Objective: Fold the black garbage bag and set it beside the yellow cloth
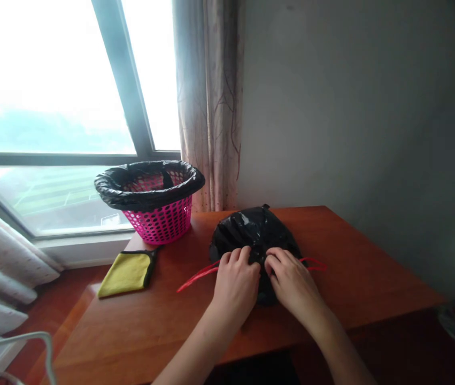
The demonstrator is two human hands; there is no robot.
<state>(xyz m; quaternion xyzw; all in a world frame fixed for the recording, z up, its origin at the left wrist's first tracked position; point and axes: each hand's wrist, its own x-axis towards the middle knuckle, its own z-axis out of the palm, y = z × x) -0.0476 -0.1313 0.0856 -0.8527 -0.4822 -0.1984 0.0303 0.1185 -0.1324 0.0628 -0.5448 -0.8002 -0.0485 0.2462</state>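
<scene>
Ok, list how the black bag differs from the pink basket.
The black bag is a rounded bundle; the pink basket stands upright, open-topped. The left hand and right hand are at the bag; neither touches the basket. Bag and basket share the table and show black plastic.

Left hand [237, 275]: bare, ungloved; smooth across the back, with rounded knuckles and short-looking fingers; fingernails too small and blurred to make out.
Right hand [291, 278]: bare likewise, its back smooth and fairly narrow, with slim fingers and a rounded thumb base.
Left wrist [222, 316]: uncovered, slender, running into the arm in one smooth line.
Right wrist [311, 309]: uncovered, about as slender as the left.
Left forearm [191, 347]: bare along all that shows, slim, smooth, widening gently away from the wrist.
Right forearm [337, 345]: bare to the picture's lower edge, similar in build, more shaded.
Sleeves: any would lie beyond the view.
</scene>
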